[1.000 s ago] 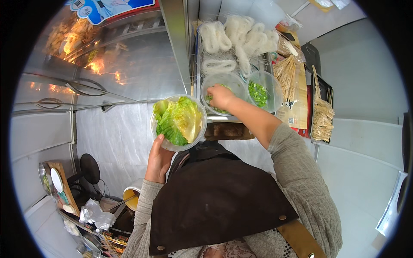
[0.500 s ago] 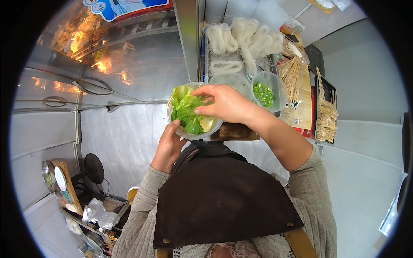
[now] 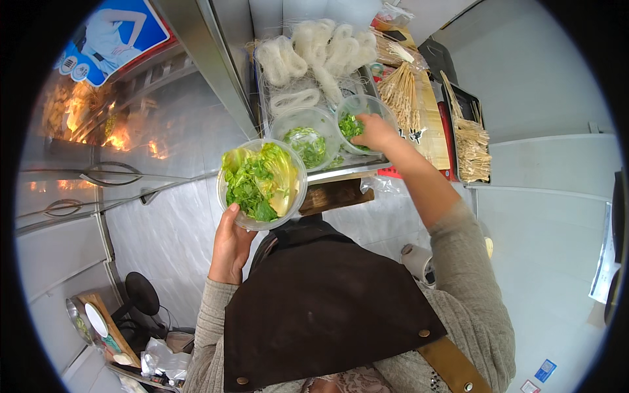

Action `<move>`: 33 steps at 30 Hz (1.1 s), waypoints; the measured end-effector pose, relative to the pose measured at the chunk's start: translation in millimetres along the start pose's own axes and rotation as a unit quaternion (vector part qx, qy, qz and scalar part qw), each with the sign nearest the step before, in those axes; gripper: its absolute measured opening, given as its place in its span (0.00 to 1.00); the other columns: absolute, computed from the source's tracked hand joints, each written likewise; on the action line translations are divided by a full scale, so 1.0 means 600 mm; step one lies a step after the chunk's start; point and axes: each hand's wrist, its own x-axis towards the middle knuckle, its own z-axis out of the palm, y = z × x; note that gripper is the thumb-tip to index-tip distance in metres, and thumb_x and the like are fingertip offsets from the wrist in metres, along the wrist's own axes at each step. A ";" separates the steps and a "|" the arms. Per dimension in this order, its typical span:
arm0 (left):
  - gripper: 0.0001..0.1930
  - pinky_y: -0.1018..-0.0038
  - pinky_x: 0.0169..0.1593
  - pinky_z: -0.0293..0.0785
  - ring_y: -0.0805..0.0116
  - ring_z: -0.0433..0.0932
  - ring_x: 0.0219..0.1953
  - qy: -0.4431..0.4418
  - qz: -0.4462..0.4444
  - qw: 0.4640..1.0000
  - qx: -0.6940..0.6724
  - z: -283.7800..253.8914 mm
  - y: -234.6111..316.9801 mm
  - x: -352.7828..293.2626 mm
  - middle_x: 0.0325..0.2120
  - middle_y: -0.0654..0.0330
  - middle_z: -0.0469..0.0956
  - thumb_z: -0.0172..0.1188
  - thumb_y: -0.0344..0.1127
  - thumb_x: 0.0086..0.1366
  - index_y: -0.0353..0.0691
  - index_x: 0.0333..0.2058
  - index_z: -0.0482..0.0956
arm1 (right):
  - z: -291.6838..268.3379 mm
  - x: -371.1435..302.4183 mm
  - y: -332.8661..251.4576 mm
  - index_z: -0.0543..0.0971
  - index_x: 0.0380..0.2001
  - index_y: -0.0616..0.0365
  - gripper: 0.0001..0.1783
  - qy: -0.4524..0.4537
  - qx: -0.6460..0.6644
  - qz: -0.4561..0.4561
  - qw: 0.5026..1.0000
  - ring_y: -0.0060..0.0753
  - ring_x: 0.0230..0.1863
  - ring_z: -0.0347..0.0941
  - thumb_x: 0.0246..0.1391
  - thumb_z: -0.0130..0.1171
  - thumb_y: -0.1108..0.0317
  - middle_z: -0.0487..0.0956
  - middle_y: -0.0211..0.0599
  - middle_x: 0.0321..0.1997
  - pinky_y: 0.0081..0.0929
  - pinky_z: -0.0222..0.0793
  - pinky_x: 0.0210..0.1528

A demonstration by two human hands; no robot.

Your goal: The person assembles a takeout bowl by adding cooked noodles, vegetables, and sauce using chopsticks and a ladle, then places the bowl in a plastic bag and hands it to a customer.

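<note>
My left hand (image 3: 230,252) is closed on the near side of a clear round plastic bowl (image 3: 303,190), thumb over its rim. Inside lie pale lettuce leaves (image 3: 280,171) with darker leafy herbs (image 3: 246,187) on top. Reaching to the right, my right hand (image 3: 378,133) dips into a clear bowl (image 3: 386,108) of chopped scallions (image 3: 350,124). Its fingers are pinched together among the green pieces; the fingertips are partly hidden. Between these two bowls stands another clear bowl (image 3: 324,121) with chopped greens (image 3: 304,145) in it.
A metal tray (image 3: 262,98) holds bundles of thin white noodles (image 3: 321,49) behind the bowls. Bamboo skewers (image 3: 403,92) lie to their right, more in a black box (image 3: 472,141). A metal post (image 3: 213,62) and a steel cabinet with handles (image 3: 111,173) stand at left.
My right hand has left the lettuce and moved right into the scallion bowl. The leafy herbs in the held bowl are now uncovered. The whole view has shifted and turned.
</note>
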 end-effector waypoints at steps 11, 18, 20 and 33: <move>0.36 0.54 0.68 0.60 0.55 0.62 0.69 0.032 -0.001 0.999 -0.014 0.011 -0.018 -0.005 0.69 0.54 0.61 0.53 0.53 0.71 0.41 0.70 0.55 | 0.049 0.049 -0.050 0.69 0.66 0.48 0.44 -0.006 0.025 0.075 0.997 0.57 0.65 0.66 0.47 0.72 0.49 0.64 0.51 0.67 0.42 0.65 0.67; 0.36 0.53 0.67 0.61 0.54 0.63 0.68 0.041 0.014 0.999 -0.018 0.013 -0.027 -0.004 0.68 0.53 0.62 0.53 0.53 0.71 0.41 0.70 0.56 | 0.075 0.069 -0.033 0.78 0.54 0.45 0.30 -0.038 0.072 -0.083 0.993 0.50 0.58 0.74 0.45 0.72 0.58 0.74 0.46 0.59 0.39 0.70 0.61; 0.35 0.54 0.67 0.62 0.55 0.64 0.67 0.051 0.022 0.998 -0.034 0.012 -0.031 -0.004 0.67 0.53 0.63 0.53 0.52 0.71 0.39 0.69 0.57 | 0.054 0.067 -0.016 0.80 0.52 0.46 0.27 -0.129 0.021 -0.100 0.986 0.49 0.56 0.76 0.45 0.71 0.61 0.78 0.46 0.53 0.39 0.71 0.59; 0.35 0.56 0.67 0.63 0.56 0.65 0.67 0.051 0.026 0.997 -0.047 0.016 -0.026 -0.008 0.67 0.53 0.64 0.53 0.51 0.72 0.39 0.69 0.57 | 0.031 -0.010 -0.032 0.70 0.60 0.55 0.39 -0.102 -0.087 -0.084 0.987 0.59 0.55 0.75 0.44 0.72 0.64 0.67 0.59 0.61 0.45 0.73 0.58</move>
